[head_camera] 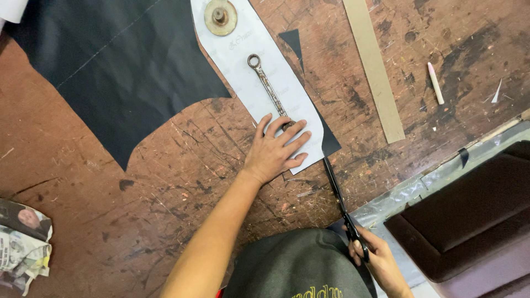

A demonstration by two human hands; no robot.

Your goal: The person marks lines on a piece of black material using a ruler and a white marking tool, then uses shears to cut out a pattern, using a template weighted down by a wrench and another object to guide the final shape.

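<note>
From the head view I see my left hand pressed flat, fingers spread wide, on the near end of a white pattern that lies on the worn wooden table. Under my fingers runs the tail of a wrench, which lies along the pattern; its ring end points away from me. A round metal weight sits on the far end of the pattern.

My right hand is closed around the handles of black scissors. The blades reach up to the near right edge of the pattern, where black fabric shows as a thin strip beside it. The larger spread of that fabric covers the far left of the table.

To the right, well apart, lie a cardboard strip and a white chalk. Crumpled newspaper sits at the near left edge. A dark seat stands beside the table on my right.
</note>
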